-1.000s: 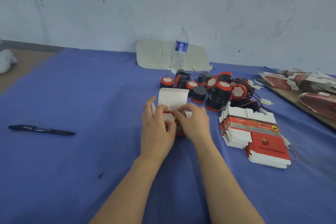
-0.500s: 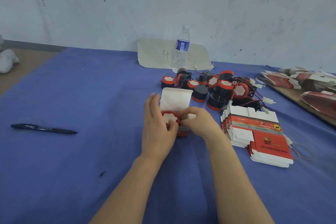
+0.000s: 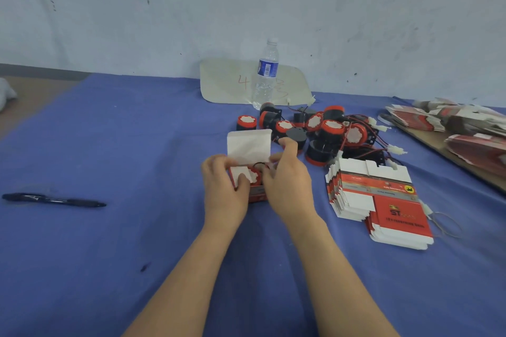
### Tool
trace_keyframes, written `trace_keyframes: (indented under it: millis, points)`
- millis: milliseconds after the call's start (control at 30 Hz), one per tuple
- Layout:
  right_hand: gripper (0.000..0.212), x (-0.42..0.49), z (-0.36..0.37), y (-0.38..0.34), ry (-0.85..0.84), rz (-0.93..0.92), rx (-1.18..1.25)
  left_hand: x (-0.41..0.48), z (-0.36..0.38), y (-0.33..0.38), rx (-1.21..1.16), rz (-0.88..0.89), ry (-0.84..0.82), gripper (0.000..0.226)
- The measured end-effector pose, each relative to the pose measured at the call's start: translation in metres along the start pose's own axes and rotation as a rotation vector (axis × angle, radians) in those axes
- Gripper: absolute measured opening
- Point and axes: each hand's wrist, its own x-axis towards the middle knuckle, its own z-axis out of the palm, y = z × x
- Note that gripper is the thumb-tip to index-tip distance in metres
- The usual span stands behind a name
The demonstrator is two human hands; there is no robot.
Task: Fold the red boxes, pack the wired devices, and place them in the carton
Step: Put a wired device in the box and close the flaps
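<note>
A small red box (image 3: 257, 194) stands on the blue cloth with its white lid flap (image 3: 248, 146) raised. A red and black wired device (image 3: 255, 175) sits inside it, its white top showing. My left hand (image 3: 223, 189) grips the box's left side, thumb on a side flap. My right hand (image 3: 287, 183) holds the right side, its fingers curled at the box's top edge by the device's wire. A pile of wired devices (image 3: 325, 131) lies just behind. A stack of flat red boxes (image 3: 380, 200) lies to the right. No carton is in view.
A water bottle (image 3: 266, 74) stands on a pale sheet (image 3: 219, 82) by the wall. A black pen (image 3: 54, 199) lies far left on the blue cloth (image 3: 123, 145). More flat boxes (image 3: 451, 123) rest on a board at the right edge. A rubber band (image 3: 446, 223) lies beside the stack.
The device has sunk deeper into the box. My left fingers have curled onto the left side flap, and my right hand has moved up to the box's right top edge.
</note>
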Motion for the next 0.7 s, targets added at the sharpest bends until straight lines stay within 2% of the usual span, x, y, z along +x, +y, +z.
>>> trace_keyframes:
  millis: [100,167,367,500,567,633,700]
  points:
    - [0.013,-0.002,0.0,-0.005,-0.091,-0.042,-0.073,0.002,-0.002,0.003,-0.133,-0.121,-0.046,0.056]
    - [0.019,-0.001,-0.003,-0.004,-0.139,-0.054,-0.098,0.003,-0.003,0.003,-0.175,-0.144,-0.078,0.06]
    - [0.017,-0.002,-0.009,0.011,-0.162,-0.113,0.019,0.002,-0.002,0.003,-0.14,-0.088,-0.04,0.034]
    - [0.022,-0.001,0.0,0.018,-0.119,0.129,0.317,0.0,-0.003,0.002,-0.113,-0.071,-0.054,0.033]
    - [0.033,0.0,0.002,0.021,-0.12,0.215,0.402,-0.001,-0.004,0.002,-0.073,-0.028,-0.07,0.033]
    - [0.039,-0.003,0.001,0.02,-0.102,0.122,0.355,0.0,-0.005,0.002,-0.043,0.009,-0.095,0.034]
    - [0.035,-0.004,-0.004,0.021,-0.157,-0.015,0.25,0.002,-0.01,0.0,-0.064,0.003,-0.146,0.039]
